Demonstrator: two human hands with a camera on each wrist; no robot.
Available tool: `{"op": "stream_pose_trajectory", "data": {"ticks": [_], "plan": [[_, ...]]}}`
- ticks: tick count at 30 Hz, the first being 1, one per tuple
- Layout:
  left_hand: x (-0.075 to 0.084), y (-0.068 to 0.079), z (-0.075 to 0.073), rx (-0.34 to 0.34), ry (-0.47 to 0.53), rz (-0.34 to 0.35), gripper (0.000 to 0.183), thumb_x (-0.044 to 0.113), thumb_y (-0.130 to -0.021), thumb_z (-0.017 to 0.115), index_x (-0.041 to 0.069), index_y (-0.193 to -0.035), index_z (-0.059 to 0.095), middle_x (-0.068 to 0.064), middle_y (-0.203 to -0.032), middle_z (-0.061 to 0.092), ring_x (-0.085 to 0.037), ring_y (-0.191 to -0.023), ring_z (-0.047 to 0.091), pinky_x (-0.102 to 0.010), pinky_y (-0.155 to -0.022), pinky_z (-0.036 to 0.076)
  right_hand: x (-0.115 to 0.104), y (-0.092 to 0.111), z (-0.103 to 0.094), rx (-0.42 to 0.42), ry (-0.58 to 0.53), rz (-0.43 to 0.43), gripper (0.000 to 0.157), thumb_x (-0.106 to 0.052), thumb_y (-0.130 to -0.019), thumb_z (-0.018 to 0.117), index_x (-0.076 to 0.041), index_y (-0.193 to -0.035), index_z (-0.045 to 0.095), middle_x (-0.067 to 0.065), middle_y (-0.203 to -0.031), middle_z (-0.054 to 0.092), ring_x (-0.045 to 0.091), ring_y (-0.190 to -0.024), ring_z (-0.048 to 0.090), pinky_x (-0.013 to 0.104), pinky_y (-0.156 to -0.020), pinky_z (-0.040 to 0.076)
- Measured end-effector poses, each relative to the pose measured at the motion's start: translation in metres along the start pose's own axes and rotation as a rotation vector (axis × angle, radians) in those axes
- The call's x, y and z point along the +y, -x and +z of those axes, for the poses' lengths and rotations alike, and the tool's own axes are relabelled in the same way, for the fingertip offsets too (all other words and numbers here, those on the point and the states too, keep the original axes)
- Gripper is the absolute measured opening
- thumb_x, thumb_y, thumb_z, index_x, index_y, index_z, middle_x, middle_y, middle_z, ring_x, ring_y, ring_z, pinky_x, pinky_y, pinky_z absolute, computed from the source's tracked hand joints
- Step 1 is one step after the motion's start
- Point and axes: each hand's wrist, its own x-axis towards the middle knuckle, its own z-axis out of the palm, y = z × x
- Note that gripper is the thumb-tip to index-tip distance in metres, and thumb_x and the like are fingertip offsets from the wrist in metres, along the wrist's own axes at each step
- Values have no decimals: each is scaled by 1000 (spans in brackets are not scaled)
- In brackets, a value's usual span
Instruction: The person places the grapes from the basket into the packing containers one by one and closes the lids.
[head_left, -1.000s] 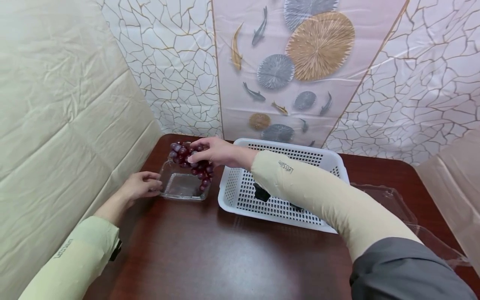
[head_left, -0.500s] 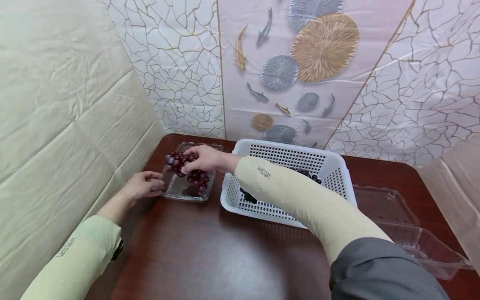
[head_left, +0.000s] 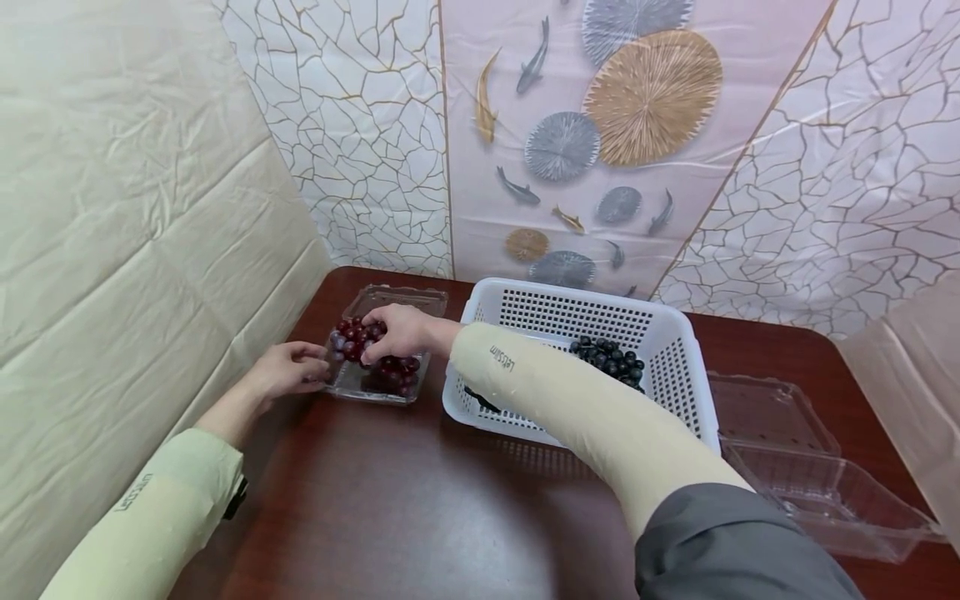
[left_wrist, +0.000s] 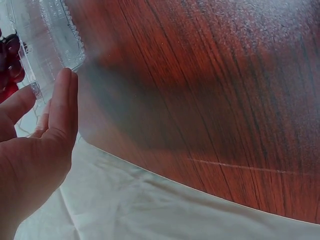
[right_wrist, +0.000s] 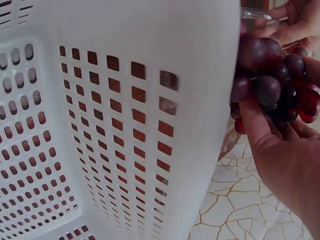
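My right hand (head_left: pixel 405 331) grips a bunch of red grapes (head_left: pixel 352 340) from above, over a clear plastic container (head_left: pixel 352 392) at the table's left. The lower end of the bunch lies inside the container. Up close in the right wrist view, thumb and fingers surround the dark red grapes (right_wrist: pixel 267 90). My left hand (head_left: pixel 285 371) holds the container's near left corner. In the left wrist view the thumb is on one side of the clear wall (left_wrist: pixel 55 30) and the fairly straight fingers on the other. The palm side of the right hand is hidden in the head view.
A white perforated basket (head_left: pixel 693 375) stands right of the container, with black grapes (head_left: pixel 609 360) inside, partly under my right forearm. Further right lie a flat clear plastic lid (head_left: pixel 772 408) and another open clear container (head_left: pixel 832 500). A draped wall borders the table's left.
My right hand has lowered the red grapes into the left container, moving slightly left. Black grapes in the basket have come into view as the forearm shifted. The left hand stays at the corner.
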Motion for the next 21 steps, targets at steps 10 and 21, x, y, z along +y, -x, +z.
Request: {"op": "stream_pose_trajectory", "data": {"ticks": [10, 21], "plan": [[0, -1, 1, -6, -38, -8, 44, 0, -107, 57, -21, -143, 46, -8, -109, 74, -5, -92, 70, -37, -91, 67, -5, -4, 20, -61, 185, 25, 68, -33, -102, 75, -11, -160, 48, 11, -160, 52, 24, -145, 50, 30, -118, 46], [1, 1, 3, 2, -38, -8, 47, 0, -107, 57, -21, -146, 42, -22, -120, 68, -7, -93, 67, -34, -90, 67, -8, -5, 27, -55, 213, 67, 72, -33, -103, 74, -13, -164, 42, 8, -165, 47, 23, -151, 45, 31, -122, 43]]}}
